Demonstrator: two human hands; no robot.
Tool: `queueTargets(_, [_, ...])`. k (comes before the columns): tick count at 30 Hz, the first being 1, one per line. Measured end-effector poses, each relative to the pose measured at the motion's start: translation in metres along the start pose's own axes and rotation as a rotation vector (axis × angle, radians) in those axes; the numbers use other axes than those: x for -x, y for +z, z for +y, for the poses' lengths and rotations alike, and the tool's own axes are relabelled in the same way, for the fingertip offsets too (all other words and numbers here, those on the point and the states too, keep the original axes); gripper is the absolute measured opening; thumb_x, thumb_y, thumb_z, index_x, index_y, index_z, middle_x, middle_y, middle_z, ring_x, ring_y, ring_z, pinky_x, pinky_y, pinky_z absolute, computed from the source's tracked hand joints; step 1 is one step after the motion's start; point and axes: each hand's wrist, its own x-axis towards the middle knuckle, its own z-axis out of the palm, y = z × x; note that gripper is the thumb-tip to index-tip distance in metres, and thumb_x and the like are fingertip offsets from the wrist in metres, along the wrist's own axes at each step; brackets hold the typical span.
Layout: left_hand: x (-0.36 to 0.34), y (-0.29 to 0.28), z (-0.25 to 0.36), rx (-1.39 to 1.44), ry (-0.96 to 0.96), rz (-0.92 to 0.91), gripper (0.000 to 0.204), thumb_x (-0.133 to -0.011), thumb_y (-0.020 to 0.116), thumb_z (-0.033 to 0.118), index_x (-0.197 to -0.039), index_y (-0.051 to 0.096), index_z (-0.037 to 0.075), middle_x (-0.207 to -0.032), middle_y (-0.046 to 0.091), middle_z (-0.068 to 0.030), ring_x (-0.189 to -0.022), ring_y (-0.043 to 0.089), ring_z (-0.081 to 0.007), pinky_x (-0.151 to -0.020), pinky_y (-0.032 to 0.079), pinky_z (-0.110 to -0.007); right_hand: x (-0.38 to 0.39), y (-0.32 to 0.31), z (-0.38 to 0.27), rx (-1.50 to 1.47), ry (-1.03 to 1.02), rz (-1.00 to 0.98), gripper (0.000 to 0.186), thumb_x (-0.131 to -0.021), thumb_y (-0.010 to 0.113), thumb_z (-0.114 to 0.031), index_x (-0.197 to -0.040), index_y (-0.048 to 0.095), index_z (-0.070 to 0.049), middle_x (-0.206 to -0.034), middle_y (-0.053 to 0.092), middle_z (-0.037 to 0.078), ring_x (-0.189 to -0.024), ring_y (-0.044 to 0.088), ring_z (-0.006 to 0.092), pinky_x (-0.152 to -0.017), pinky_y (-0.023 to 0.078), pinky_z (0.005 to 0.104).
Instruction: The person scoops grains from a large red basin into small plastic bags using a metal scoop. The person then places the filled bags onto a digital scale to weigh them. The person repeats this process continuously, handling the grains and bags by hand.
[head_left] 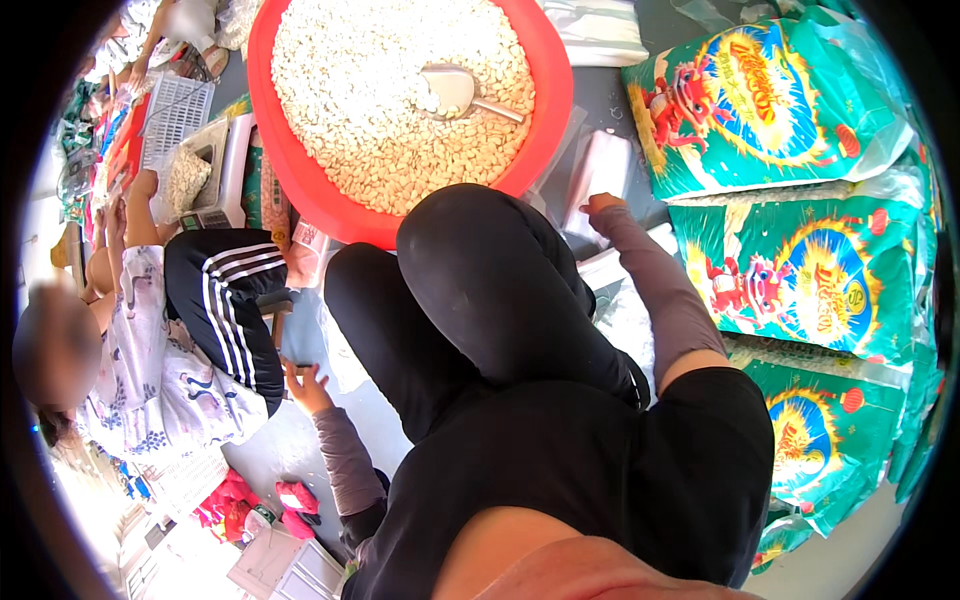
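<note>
My left hand (305, 388) hangs low beside my left leg, its fingers apart and holding nothing. On the right, my right hand (604, 203) is at a stack of clear plastic bags (603, 165), its fingers bent together on the near end. In front of my knees stands a wide red tub (560, 85) full of pale, flat seeds or beans (350, 120). A metal scoop (450, 90) lies on them, its handle toward the right rim.
Green printed sacks (750, 100) are piled along the right. At the left sits a co-worker in striped black trousers (225, 310), arms stretched toward a scale (235, 170) with a seed-filled container (190, 175). A white basket (178, 115) stands beyond. More white plastic bags (597, 30) lie behind the tub.
</note>
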Motion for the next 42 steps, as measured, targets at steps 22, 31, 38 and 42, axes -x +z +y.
queueTargets(22, [0.173, 0.224, 0.306, 0.352, 0.794, -0.929, 0.013, -0.082, 0.061, 0.005, -0.094, 0.057, 0.002, -0.09, 0.06, -0.0094, -0.087, 0.056, -0.0192, -0.083, 0.041, -0.031, 0.245, -0.216, -0.061, -1.502, -0.971, -0.335, 0.028, -0.091, 0.052, -0.021, -0.093, 0.062, 0.004, -0.075, 0.062, 0.007, -0.065, 0.06, 0.0121, -0.056, 0.046, 0.0245])
queueTargets(31, [0.212, 0.192, 0.309, 0.171, 1.419, -0.746, 0.035, -0.078, 0.066, 0.027, -0.098, 0.053, 0.002, -0.091, 0.055, -0.0139, -0.088, 0.054, -0.0286, -0.078, 0.043, -0.034, 0.257, -0.212, -0.123, -1.519, -0.733, 0.013, 0.03, -0.091, 0.053, -0.027, -0.077, 0.06, -0.002, -0.066, 0.059, 0.002, -0.055, 0.055, 0.0095, -0.051, 0.043, 0.0233])
queueTargets(38, [0.21, 0.198, 0.306, 0.721, 0.402, -1.15, 0.028, -0.087, 0.059, 0.012, -0.112, 0.055, 0.0, -0.103, 0.057, -0.0071, -0.095, 0.057, -0.0154, -0.083, 0.046, -0.029, 0.285, -0.215, -0.147, -0.748, -0.931, 0.677, 0.028, -0.087, 0.058, -0.025, -0.076, 0.06, 0.001, -0.056, 0.054, 0.012, -0.048, 0.054, 0.0198, -0.048, 0.041, 0.0298])
queueTargets(42, [0.2, 0.195, 0.304, 0.864, 0.063, -1.205, 0.02, -0.088, 0.057, 0.01, -0.106, 0.06, 0.002, -0.101, 0.064, -0.0087, -0.092, 0.06, -0.0165, -0.083, 0.048, -0.031, 0.288, -0.213, -0.146, -1.002, -0.928, 0.409, 0.022, -0.089, 0.055, -0.02, -0.087, 0.062, 0.001, -0.06, 0.058, 0.008, -0.054, 0.056, 0.0128, -0.049, 0.043, 0.0265])
